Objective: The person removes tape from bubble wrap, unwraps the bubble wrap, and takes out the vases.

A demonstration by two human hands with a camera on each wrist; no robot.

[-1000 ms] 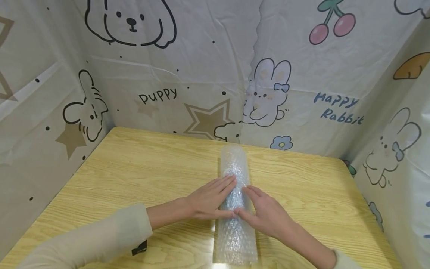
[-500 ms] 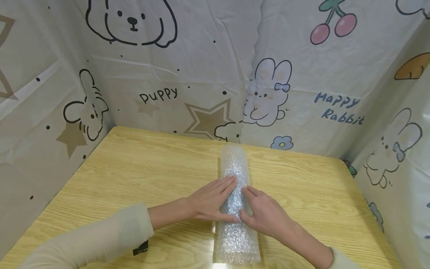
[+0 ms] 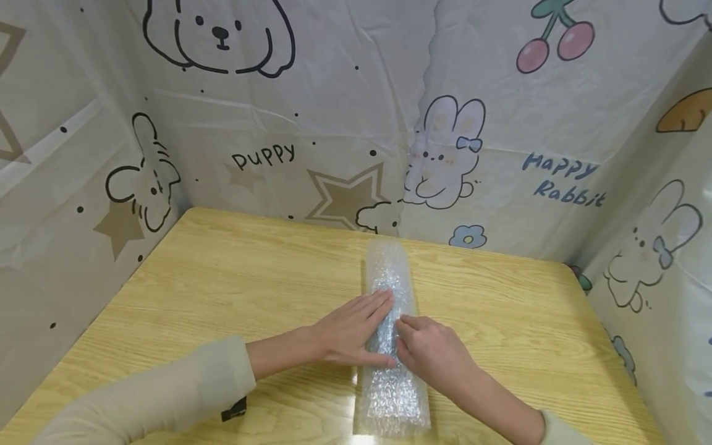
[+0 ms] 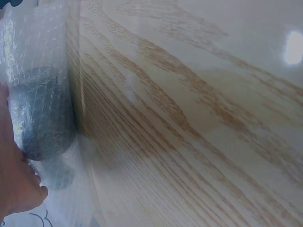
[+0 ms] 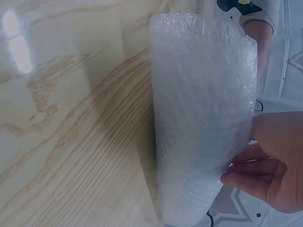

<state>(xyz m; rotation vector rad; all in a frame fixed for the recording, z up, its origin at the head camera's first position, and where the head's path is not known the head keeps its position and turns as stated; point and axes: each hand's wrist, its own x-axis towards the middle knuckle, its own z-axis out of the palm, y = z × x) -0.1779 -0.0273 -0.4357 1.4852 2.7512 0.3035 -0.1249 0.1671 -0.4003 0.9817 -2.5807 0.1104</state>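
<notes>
A long roll of bubble wrap (image 3: pixel 384 266) lies lengthwise on the table. Through its layers, in the left wrist view, shows a dark, rounded object (image 4: pixel 45 113) with a narrower end; its kind is unclear. My left hand (image 3: pixel 353 330) rests on the roll from the left, fingers fairly straight across the top and thumb nearer me. From the right, my right hand (image 3: pixel 436 349) pinches at the wrap on top of the roll with curled fingers, close to the left fingertips. In the right wrist view its fingertips (image 5: pixel 227 178) meet the wrap's surface; what lies under them is hidden.
The wood-grain table (image 3: pixel 250 266) extends to both sides of the roll. A cartoon-printed cloth (image 3: pixel 334 111) hangs behind it and along both sides. A black piece (image 3: pixel 233 409) shows under the left sleeve.
My right fingers and thumb have drawn together on top of the roll, closer to the left hand. The left thumb has shifted slightly; otherwise that hand stays put. The wrap's near right edge has moved slightly.
</notes>
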